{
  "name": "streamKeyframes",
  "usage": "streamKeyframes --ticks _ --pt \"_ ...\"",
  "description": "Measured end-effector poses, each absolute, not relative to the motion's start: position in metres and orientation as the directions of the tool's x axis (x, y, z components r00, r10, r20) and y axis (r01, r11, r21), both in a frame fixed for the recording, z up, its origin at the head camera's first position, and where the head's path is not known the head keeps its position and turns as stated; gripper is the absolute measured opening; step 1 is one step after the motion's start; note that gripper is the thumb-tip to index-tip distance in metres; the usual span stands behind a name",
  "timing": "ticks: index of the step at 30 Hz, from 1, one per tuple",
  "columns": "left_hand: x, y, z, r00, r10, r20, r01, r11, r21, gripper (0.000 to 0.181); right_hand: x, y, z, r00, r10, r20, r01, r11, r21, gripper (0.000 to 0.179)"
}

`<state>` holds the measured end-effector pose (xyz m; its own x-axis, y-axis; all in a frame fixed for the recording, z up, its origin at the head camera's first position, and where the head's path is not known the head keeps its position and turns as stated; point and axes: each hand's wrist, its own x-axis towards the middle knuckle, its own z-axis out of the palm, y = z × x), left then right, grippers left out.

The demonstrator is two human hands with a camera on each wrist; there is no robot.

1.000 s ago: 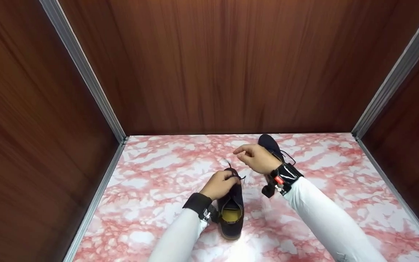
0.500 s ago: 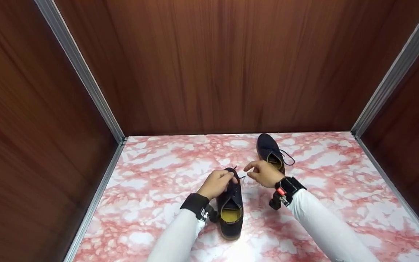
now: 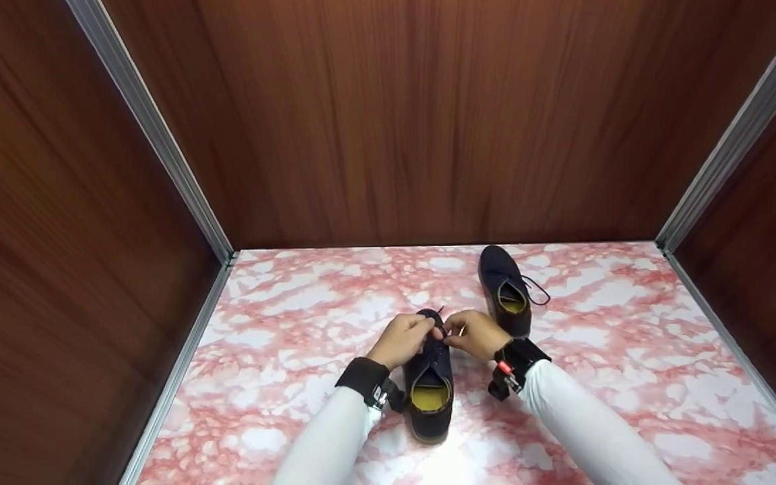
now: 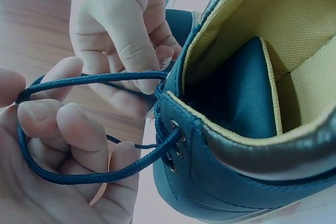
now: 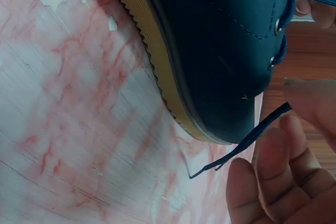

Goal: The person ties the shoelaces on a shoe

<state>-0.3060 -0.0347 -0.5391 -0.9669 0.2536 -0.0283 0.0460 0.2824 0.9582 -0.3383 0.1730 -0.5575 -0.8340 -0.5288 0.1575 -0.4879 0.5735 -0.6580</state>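
Note:
A dark blue lace-up shoe (image 3: 430,424) with a yellow lining stands with its heel toward me in the head view. My left hand (image 3: 401,340) is over its front part. In the left wrist view, the left thumb and fingers pinch the drawn-out loop of a dark blue shoelace (image 4: 89,80) that runs from the eyelets. My right hand (image 3: 475,335) meets the left one above the toe. Seen from the right wrist, its thumb and fingers pinch a shoelace end (image 5: 239,150), whose tip dangles past the toe. The lace between the hands is partly hidden.
A second dark shoe (image 3: 496,266) stands farther back on the right, its loose lace (image 3: 541,293) lying beside it. Both shoes are on a red-and-white marbled surface (image 3: 280,350). Wood-grain panels (image 3: 388,135) with grey metal corner strips close off the back and sides.
My right hand has come down from in front of the far shoe and then left to the near shoe's lace, which it now pinches. The left hand has barely moved. Both shoes stay put.

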Motion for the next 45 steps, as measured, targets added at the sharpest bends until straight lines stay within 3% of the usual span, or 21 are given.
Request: streamKeyframes --ticks 11,20,29,45 --pt "-0.311 -0.036 -0.537 -0.978 0.199 0.064 0.123 0.298 0.947 0.028 -0.330 0.193 -0.552 -0.857 -0.476 0.197 -0.495 0.656 -0.570 0.007" --pt "-0.311 -0.043 -0.534 -0.982 0.178 0.064 0.107 0.242 0.964 0.019 -0.326 0.213 -0.532 -0.863 -0.456 0.215 -0.492 0.667 -0.560 0.006" --pt "-0.313 -0.051 -0.535 -0.974 0.189 0.128 0.170 0.221 0.960 0.011 -0.323 0.226 -0.518 -0.865 -0.458 0.204 -0.488 0.677 -0.552 0.005" --pt "-0.313 -0.053 -0.546 -0.984 0.175 0.041 0.063 0.122 0.991 0.020 -0.312 0.228 -0.489 -0.854 -0.491 0.175 -0.483 0.620 -0.619 0.005"
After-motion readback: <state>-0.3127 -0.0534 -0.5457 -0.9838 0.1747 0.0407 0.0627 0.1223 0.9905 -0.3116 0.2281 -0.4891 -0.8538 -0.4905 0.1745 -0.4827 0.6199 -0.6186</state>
